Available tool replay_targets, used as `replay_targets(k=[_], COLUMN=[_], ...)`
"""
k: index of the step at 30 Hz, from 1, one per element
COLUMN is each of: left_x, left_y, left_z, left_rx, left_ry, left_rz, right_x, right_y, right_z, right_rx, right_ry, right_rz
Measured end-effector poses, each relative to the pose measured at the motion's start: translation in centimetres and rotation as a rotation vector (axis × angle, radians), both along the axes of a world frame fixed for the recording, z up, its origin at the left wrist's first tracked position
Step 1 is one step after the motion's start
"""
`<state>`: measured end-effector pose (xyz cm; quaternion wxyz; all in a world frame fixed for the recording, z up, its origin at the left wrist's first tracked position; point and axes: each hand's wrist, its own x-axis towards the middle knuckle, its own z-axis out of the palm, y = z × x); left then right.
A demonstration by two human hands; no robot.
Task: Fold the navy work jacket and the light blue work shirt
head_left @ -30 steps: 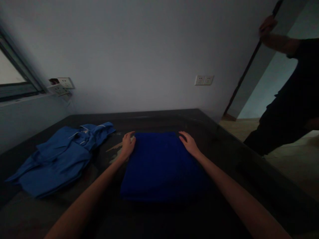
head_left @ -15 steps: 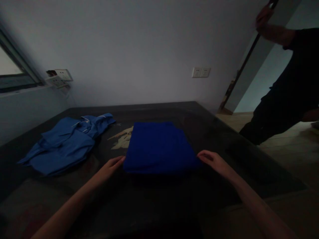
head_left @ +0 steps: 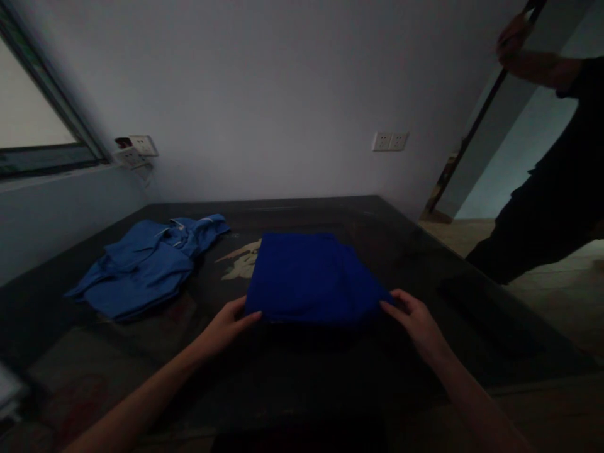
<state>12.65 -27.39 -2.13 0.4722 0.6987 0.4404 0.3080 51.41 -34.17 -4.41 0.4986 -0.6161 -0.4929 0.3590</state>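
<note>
A folded dark blue cloth (head_left: 309, 277) lies flat in the middle of a dark table (head_left: 330, 377). My left hand (head_left: 226, 324) pinches its near left corner, thumb on top. At the near right corner my right hand (head_left: 418, 321) grips the cloth's edge in the same way. Both forearms reach in from the bottom of the view.
A lighter blue collared shirt (head_left: 146, 264) lies loosely folded at the table's left. Another person in dark clothes (head_left: 557, 189) stands at the right by a doorway, one hand up on the door edge. Wall sockets (head_left: 390, 141) sit behind the table; a window (head_left: 28, 126) is at left.
My hands drew back from the cloth's far corners to its near corners and closed on them. The view shifted slightly.
</note>
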Motion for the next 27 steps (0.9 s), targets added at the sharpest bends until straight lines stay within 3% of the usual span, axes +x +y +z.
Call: replay_targets(k=[4, 9, 12, 15, 19, 27], left_x=[1.2, 1.6, 1.1, 0.4, 0.1, -0.3], left_y=[0.1, -0.2, -0.5, -0.6, -0.5, -0.2], left_z=[-0.4, -0.9, -0.8, -0.5, -0.2, -0.6], left_rx=[0.030, -0.002, -0.063, -0.086, -0.134, -0.080], left_ry=[-0.125, -0.132, -0.075, -0.026, -0.027, 0.039], left_rz=[0.122, 0.178, 0.121, 0.062, 0.069, -0.018], right_x=[-1.2, -1.9, -1.2, -0.8, -1.7, -3.1], right_y=[0.3, 1.0, 0.0, -2.5, -4.6, -2.0], right_z=[0.6, 0.8, 0.4, 0.0, -0.4, -0.8], right_rx=[0.109, 0.114, 0.157, 0.198, 0.079, 0.023], right_ry=[0.206, 0.259, 0.210, 0.006, -0.195, -0.358], right_rz=[-0.054, -0.074, -0.217, -0.382, -0.208, -0.049])
